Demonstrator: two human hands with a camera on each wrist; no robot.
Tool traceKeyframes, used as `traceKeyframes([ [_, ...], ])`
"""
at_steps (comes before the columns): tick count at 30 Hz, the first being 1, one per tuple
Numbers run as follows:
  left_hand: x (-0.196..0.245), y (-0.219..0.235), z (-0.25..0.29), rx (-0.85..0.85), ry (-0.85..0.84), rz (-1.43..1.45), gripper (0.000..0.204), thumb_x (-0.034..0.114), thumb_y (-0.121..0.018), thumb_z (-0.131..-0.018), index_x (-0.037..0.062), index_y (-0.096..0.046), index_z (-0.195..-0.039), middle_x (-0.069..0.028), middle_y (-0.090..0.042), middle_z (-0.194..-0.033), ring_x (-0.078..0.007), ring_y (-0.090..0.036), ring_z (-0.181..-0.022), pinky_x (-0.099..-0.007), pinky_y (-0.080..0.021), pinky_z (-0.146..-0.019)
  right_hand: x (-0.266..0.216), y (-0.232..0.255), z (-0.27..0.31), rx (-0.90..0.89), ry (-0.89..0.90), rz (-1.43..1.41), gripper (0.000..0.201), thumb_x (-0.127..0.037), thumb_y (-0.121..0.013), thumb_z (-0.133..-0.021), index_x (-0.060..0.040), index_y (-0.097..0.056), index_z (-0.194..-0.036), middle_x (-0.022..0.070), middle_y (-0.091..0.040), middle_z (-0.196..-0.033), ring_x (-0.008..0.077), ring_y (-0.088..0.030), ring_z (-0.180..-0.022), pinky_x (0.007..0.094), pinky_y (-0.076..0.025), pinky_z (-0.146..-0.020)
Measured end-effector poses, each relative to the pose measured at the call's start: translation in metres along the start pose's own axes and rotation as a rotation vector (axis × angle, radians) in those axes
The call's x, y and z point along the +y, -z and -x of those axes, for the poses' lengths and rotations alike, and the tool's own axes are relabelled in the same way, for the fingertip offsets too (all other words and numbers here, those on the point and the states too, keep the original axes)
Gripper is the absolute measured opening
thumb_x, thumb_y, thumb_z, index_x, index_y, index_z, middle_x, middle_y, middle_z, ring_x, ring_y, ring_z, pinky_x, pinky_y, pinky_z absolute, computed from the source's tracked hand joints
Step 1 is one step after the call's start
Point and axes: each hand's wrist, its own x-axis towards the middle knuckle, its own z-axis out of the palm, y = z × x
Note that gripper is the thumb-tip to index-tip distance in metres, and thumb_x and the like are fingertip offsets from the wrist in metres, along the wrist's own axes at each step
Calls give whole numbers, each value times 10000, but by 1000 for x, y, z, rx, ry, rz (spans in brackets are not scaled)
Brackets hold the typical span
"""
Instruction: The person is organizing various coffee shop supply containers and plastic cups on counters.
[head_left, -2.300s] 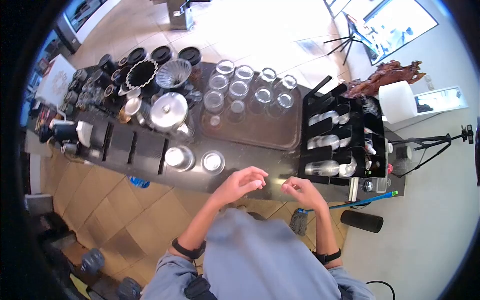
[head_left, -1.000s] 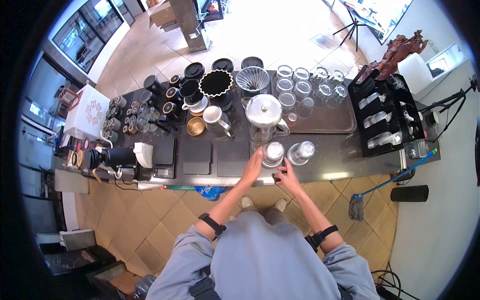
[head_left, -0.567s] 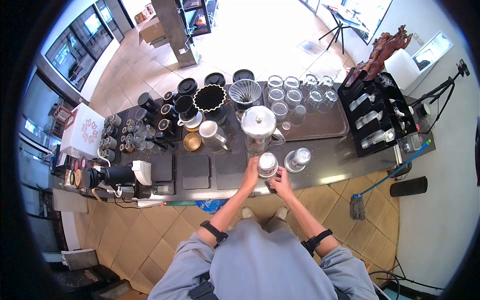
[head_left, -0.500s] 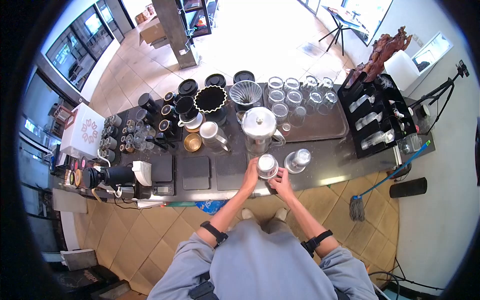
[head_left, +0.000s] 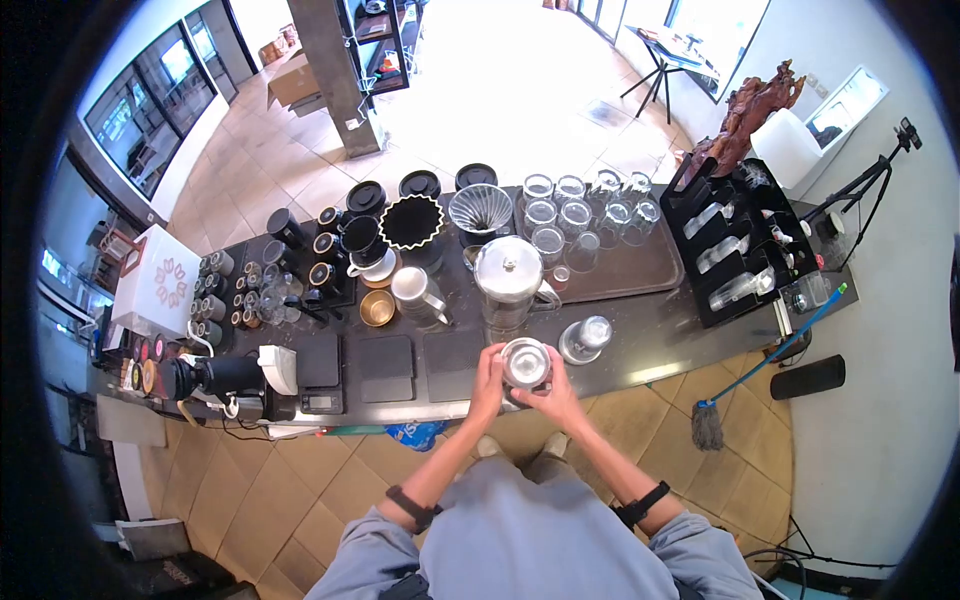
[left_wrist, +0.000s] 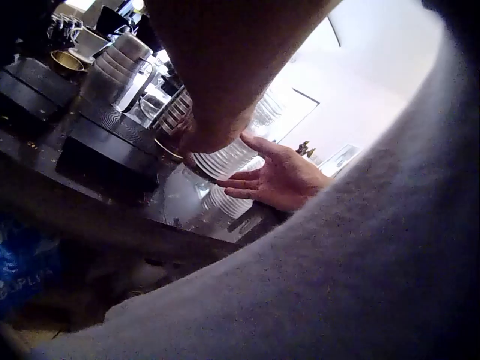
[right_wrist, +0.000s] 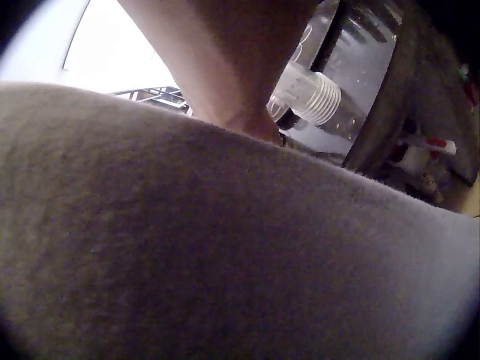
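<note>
In the head view, a stack of clear plastic cups is held between both hands near the counter's front edge. The left hand grips its left side, and the right hand holds the right and near side. The left wrist view shows ribbed rims on the held stack, with the right hand's fingers spread along it and a reflection on the counter below. A second cup stack stands just right of the hands; its stacked rims appear in the right wrist view.
Behind the hands stand a metal-lidded pitcher and a brown tray of glasses. Flat black scales lie to the left, beyond a white-topped grinder. A black organizer stands at right. A mop leans against the counter's right end.
Earlier the hands were apart with nothing in them; they then closed around the left cup stack. Since then the stack shows more of its round end to the head camera, and the head view has shifted.
</note>
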Motion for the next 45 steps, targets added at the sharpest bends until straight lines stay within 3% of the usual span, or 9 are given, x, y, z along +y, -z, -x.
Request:
traceKeyframes([
  [5,31,-1,32,-17,57,79,593,272,-639,-1020,52,-397,-1514,-135,-588,-1282,-189,-602,-1136,-344,-493,-984,-12,9,25,93,306,302,1059,-252,-927,-740,-41,-250,-1526,131,-467,-1459,222,-514,-1307,343,-487,-1036],
  [9,64,-21,48,-214,234,239,859,383,-765,-920,38,-317,-1568,-117,-554,-1379,-191,-583,-1204,-345,-443,-1069,-53,32,44,-68,108,-135,961,-254,-932,-734,-27,-357,-1469,82,-570,-1328,174,-525,-1246,359,-438,-1065],
  [16,96,-119,66,-427,274,529,1134,490,-894,-733,130,-253,-1596,-86,-427,-1505,-237,-410,-1403,-435,-376,-1146,-91,116,88,-148,99,-191,887,-255,-934,-735,-30,-439,-1436,86,-569,-1355,189,-537,-1254,383,-436,-1083],
  [20,88,-205,72,-522,247,568,1106,433,-914,-699,154,-269,-1553,-82,-423,-1480,-262,-415,-1394,-450,-386,-1145,-77,198,115,-66,292,-104,935,-260,-946,-714,-41,-418,-1454,93,-512,-1417,222,-498,-1309,398,-415,-1104],
  [22,72,-241,77,-604,253,629,1010,355,-895,-699,168,-299,-1493,-78,-449,-1419,-273,-428,-1371,-454,-398,-1136,-79,248,133,55,490,411,1001,-180,-970,-662,-50,-395,-1472,59,-487,-1406,189,-493,-1300,362,-421,-1106],
  [24,49,-281,77,-636,290,639,1031,364,-862,-698,183,-272,-1523,-90,-426,-1488,-287,-414,-1411,-468,-372,-1180,-75,280,146,-9,238,-262,1028,-142,-979,-629,-53,-385,-1464,78,-486,-1415,193,-479,-1325,378,-430,-1112],
  [29,19,-351,84,-606,367,840,960,367,-855,-716,168,-317,-1486,-84,-461,-1414,-269,-454,-1355,-451,-407,-1145,-76,351,163,-55,228,-39,970,-182,-965,-655,-79,-395,-1433,72,-455,-1423,205,-482,-1311,377,-443,-1092],
  [38,23,-390,45,-534,287,838,968,349,-828,-751,159,-282,-1527,-86,-447,-1456,-274,-430,-1392,-481,-385,-1169,-82,401,118,31,161,66,1091,-259,-976,-654,-3,-336,-1499,150,-441,-1500,233,-462,-1366,382,-410,-1117],
  [45,44,-413,-27,-484,55,786,901,295,-856,-727,143,-335,-1446,-77,-488,-1376,-248,-477,-1329,-444,-407,-1137,-148,467,55,-85,216,36,848,-201,-836,-826,20,-364,-1495,105,-521,-1384,215,-519,-1291,366,-390,-1117],
])
